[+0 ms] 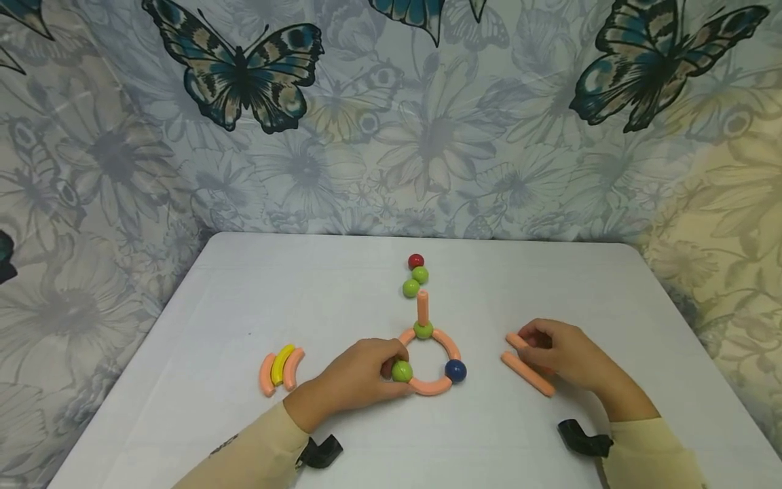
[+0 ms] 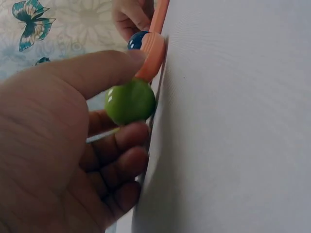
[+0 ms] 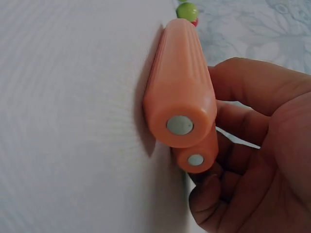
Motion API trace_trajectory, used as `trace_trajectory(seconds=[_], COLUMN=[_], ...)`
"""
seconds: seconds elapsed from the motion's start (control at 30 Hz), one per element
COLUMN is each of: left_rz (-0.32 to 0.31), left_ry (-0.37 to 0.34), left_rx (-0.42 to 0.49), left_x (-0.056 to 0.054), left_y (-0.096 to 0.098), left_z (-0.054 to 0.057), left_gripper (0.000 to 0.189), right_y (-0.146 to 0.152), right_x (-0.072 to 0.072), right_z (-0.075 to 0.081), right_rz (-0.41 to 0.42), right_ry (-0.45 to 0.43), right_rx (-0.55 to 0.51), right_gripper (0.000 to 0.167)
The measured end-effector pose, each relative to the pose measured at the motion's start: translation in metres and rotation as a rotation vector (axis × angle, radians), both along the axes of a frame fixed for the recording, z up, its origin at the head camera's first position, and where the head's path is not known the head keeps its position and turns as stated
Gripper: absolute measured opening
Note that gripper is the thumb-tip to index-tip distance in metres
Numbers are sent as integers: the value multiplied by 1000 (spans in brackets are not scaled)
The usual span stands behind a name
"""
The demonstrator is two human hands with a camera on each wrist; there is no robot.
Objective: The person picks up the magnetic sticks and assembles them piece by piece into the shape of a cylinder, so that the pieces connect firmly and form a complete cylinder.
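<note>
A ring of curved orange magnetic rods (image 1: pixel 430 387) lies on the table, joined by green balls and a blue ball (image 1: pixel 455 371). At its left side my left hand (image 1: pixel 366 373) holds a green ball (image 1: pixel 402 371) between thumb and fingers. In the left wrist view the thumb lies over that green ball (image 2: pixel 130 102) and reaches the curved rod (image 2: pixel 154 56). A straight orange rod (image 1: pixel 423 309) extends from the ring's top ball (image 1: pixel 423 330). My right hand (image 1: pixel 565 356) pinches the farther of two straight rods; the nearer rod (image 3: pixel 180 87) lies alongside, showing its metal end.
Beyond the ring lie two loose green balls (image 1: pixel 411 288) and a red ball (image 1: pixel 416 261). Two curved orange rods (image 1: pixel 267 375) flank a yellow one (image 1: pixel 282 365) at the left. A butterfly-patterned cloth (image 1: pixel 427 170) hangs behind the white table (image 1: pixel 201 305).
</note>
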State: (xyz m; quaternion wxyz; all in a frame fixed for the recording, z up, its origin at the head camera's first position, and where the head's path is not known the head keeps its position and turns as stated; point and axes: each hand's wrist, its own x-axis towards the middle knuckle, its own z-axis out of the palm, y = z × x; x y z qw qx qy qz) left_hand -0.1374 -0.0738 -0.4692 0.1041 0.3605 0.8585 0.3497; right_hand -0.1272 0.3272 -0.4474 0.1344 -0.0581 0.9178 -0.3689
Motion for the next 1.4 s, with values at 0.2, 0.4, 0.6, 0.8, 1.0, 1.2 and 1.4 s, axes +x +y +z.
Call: trace_trajectory(seconds=[0.2, 0.4, 0.6, 0.8, 1.0, 1.2, 1.4], left_rz=[-112, -156, -201, -141, -96, -64, -70], left_ry=[14, 146, 131, 167, 179, 176, 164], left_rx=[16, 58, 67, 74, 87, 55, 48], left_x=[-2, -5, -7, -5, -2, -1, -2], left_y=[-4, -9, -7, -4, -1, 1, 1], left_z=[0, -2, -1, -2, -4, -3, -2], left_gripper=[36, 33, 26, 27, 30, 32, 33], right_y=[-1, -10, -34, -60, -84, -101, -106], right_x=[0, 3, 5, 0, -9, -14, -17], right_z=[4, 14, 26, 34, 34, 25, 13], right_rz=[-56, -102, -83, -4, 43, -3, 41], right_ry=[135, 290, 363, 356, 311, 221, 283], right_rx=[35, -123, -290, -398, -455, -441, -383], right_gripper=[38, 33, 24, 22, 19, 23, 23])
